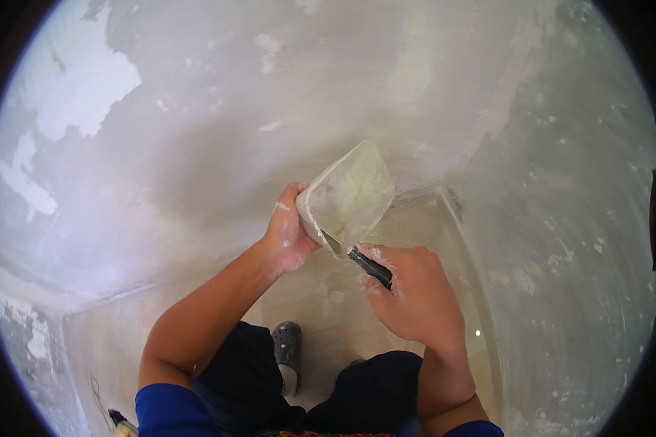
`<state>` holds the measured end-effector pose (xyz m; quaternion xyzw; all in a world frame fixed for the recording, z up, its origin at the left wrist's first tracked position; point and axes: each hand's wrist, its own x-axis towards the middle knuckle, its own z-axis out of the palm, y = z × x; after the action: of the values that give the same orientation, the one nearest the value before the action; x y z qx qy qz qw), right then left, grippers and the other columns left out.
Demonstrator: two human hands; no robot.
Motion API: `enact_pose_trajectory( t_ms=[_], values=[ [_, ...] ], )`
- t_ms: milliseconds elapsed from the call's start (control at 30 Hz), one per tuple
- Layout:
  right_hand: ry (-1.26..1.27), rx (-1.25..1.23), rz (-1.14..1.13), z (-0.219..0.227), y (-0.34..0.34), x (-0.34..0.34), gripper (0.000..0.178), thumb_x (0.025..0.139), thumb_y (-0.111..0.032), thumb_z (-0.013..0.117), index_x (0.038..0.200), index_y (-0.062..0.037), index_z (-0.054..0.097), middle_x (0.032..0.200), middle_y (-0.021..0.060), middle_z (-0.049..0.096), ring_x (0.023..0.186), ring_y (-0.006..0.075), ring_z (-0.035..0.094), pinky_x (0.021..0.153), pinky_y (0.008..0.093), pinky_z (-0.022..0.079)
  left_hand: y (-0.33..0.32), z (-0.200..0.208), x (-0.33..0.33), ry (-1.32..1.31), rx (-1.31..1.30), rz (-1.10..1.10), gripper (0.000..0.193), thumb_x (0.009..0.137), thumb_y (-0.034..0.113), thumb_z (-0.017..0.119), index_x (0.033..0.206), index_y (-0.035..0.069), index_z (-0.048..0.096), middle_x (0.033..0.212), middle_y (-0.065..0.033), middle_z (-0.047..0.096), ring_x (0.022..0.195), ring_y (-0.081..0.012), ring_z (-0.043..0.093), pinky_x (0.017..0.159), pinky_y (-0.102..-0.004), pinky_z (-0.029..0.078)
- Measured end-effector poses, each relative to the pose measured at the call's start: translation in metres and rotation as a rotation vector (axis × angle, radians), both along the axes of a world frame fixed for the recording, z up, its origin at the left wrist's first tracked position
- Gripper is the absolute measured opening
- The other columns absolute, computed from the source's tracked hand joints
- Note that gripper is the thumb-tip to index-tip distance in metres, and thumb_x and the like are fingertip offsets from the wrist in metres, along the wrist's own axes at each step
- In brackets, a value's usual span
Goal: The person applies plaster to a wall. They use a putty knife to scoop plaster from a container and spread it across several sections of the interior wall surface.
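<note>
seen from above, close to a corner where two plastered walls meet.

left hand [288, 233] just left of centre, fingers curled shut around the near left edge of a flat plaster board [348, 198], thumb on top at its eleven o'clock corner. held tilted, far end raised toward twelve o'clock, face coated in pale greenish-white putty [357, 191].

right hand [414, 295] at about four o'clock from the board, fingers wrapped tight around the dark handle [372, 267] of a putty knife. blade [335, 244] mostly hidden, just a narrow grey strip lying against the board's lower edge at six o'clock, touching it. knuckles and fingertips dusted with white.

both forearms in from the lower edge, blue sleeves [169, 411] at six to seven o'clock. dark shorts [364, 397] below the hands, and a grey clog shoe [287, 346] on the pale floor [328, 306] at six o'clock from the board.

left wall [160, 167] grey and smooth, with bright white patches [87, 87] of bare filler at ten o'clock. right wall [561, 240] at three o'clock, speckled with small white flecks. corner seam [452, 200] running down just right of the board, at its three o'clock. some thin dark wire or debris on the floor at seven o'clock, too small to make out.
</note>
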<state>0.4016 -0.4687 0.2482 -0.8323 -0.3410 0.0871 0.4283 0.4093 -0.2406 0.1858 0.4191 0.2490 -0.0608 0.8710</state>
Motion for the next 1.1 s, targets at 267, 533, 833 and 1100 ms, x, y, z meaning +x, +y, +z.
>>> enact_pose_trajectory(
  t_ms=[267,533,833,1100],
  values=[
    [0.382,0.168,-0.182,-0.026,-0.038,0.026,0.034,0.090,-0.010,0.066,0.122,-0.0002,0.070,0.077,0.0102,0.069,0.058,0.0152,0.055,0.056,0.0307,0.044,-0.027,-0.024,0.053,-0.074,-0.101,-0.138,0.054,0.100,0.050,0.036,0.132,0.013,0.060,0.130,-0.0080,0.062,0.119,-0.0281,0.058,0.105,-0.0506,0.044],
    [0.485,0.432,-0.469,-0.011,-0.060,0.027,0.035,0.094,-0.011,0.063,0.127,-0.0001,0.067,0.080,0.0045,0.069,0.057,0.0091,0.048,0.052,0.0256,0.040,-0.058,-0.004,0.062,-0.157,-0.285,-0.167,0.053,0.101,0.050,0.037,0.132,0.012,0.059,0.133,-0.0077,0.061,0.121,-0.0263,0.059,0.100,-0.0464,0.050],
    [0.629,0.704,-0.551,-0.009,-0.051,0.029,0.039,0.092,-0.017,0.061,0.122,0.0080,0.062,0.080,0.0141,0.070,0.057,0.0147,0.056,0.050,0.0270,0.042,-0.042,0.014,0.054,-0.199,-0.292,-0.201,0.053,0.102,0.049,0.036,0.133,0.011,0.057,0.133,-0.0075,0.061,0.122,-0.0255,0.059,0.098,-0.0489,0.051],
    [0.853,1.087,-0.345,-0.012,-0.014,0.047,0.038,0.100,-0.025,0.057,0.132,-0.0053,0.056,0.077,0.0062,0.060,0.051,0.0130,0.050,0.042,0.0255,0.038,-0.010,0.015,0.053,-0.245,-0.401,-0.127,0.055,0.101,0.050,0.035,0.135,0.013,0.057,0.138,-0.0066,0.059,0.124,-0.0254,0.058,0.102,-0.0479,0.049]
  ],
)
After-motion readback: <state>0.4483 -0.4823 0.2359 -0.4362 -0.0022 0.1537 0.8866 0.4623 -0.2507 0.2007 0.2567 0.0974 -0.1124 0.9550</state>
